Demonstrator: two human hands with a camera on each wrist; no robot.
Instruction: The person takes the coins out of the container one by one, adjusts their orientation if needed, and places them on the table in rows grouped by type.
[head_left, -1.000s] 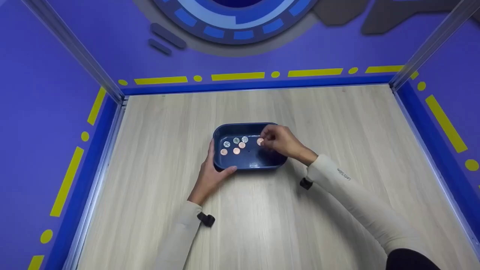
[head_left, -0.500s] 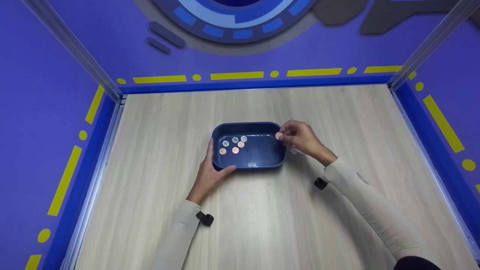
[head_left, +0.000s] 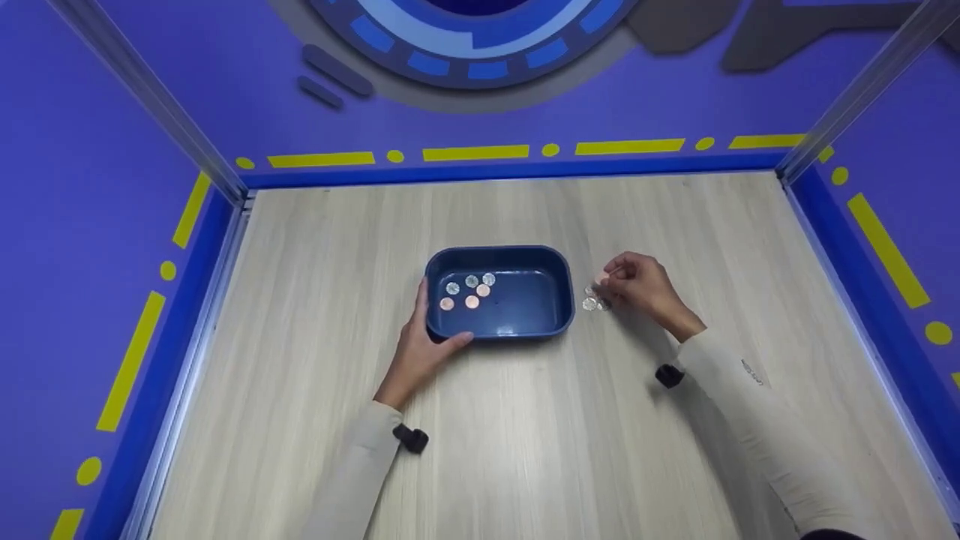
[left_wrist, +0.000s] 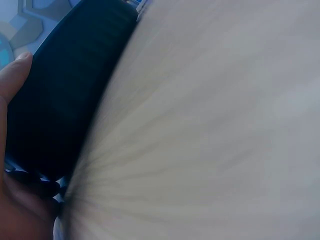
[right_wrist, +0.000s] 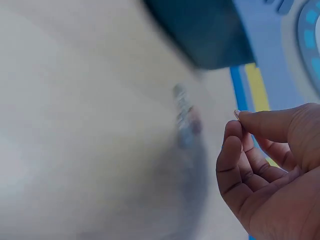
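Observation:
A dark blue rectangular tray (head_left: 529,309) sits mid-table in the head view, with three silver coins (head_left: 472,281) and three copper coins (head_left: 472,301) spread over its left half. My left hand (head_left: 421,354) grips the tray's near left corner, thumb on the front rim and fingers along the left wall. Just right of the tray, my right hand (head_left: 651,291) pinches a copper coin (head_left: 601,278) between thumb and fingertips. Below that hand, a small group of coins (head_left: 589,304) lies on the table, partly hidden by the fingers. The right wrist view shows only the held coin's edge (right_wrist: 237,115).
The pale wooden table (head_left: 300,300) is bounded by blue panels (head_left: 480,120) at the back and both sides, with metal posts (head_left: 847,90) at the corners. Bare tabletop surrounds the tray and the coin group.
My right hand has carried a copper coin from inside the tray, over its right wall, to above the coins on the table. The left hand and tray have stayed put.

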